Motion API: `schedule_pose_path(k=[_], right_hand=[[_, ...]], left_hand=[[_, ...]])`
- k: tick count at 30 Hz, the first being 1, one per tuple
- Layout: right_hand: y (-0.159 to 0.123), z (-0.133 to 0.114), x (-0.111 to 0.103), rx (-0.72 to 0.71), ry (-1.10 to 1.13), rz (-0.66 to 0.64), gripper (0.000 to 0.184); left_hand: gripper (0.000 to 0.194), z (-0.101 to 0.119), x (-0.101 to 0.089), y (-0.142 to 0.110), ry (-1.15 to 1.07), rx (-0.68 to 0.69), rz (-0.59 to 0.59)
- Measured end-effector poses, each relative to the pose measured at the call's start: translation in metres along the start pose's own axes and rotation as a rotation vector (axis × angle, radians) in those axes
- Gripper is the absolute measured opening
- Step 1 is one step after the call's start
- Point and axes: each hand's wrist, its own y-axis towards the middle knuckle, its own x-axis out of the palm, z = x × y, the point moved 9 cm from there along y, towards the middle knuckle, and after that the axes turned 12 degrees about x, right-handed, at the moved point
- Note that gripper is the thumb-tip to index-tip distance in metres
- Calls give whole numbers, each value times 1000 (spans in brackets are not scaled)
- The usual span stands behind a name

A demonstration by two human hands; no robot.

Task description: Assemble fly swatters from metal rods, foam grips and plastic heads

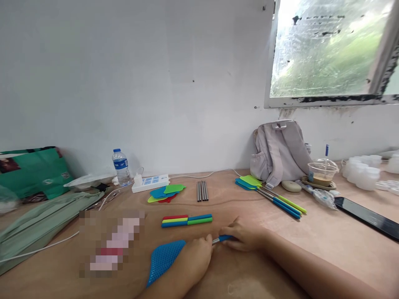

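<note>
A blue fly swatter lies low over the table in front of me, its mesh head point(166, 256) partly hidden behind my left forearm. My left hand point(197, 254) is closed around its shaft near the head. A short length of metal rod point(215, 241) shows between my hands and runs into a blue handle point(225, 238). My right hand point(245, 235) grips that handle, whose far end is covered by the fingers. Just beyond my hands lie several red, yellow, blue and green handles point(187, 220) side by side. Behind them is a row of metal rods point(202, 191).
Loose swatter heads point(166, 192) are piled at the back left, near a power strip point(151, 182) and water bottle point(121, 168). Assembled fly swatters point(280, 200) lie right. Farther right are a backpack point(280, 153), a drink cup point(323, 171) and a black phone-like slab point(368, 218).
</note>
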Motion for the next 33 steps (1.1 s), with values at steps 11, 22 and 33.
schedule_pose_path(k=[11, 22, 33], right_hand=[[-18, 108, -44, 400, -82, 409, 26], [-122, 245, -60, 1131, -168, 468, 33], [-120, 199, -95, 912, -94, 925, 31]], left_hand=[[23, -46, -106, -87, 127, 58, 1281], [8, -104, -89, -44, -5, -287, 1034], [5, -135, -78, -43, -86, -460, 941]])
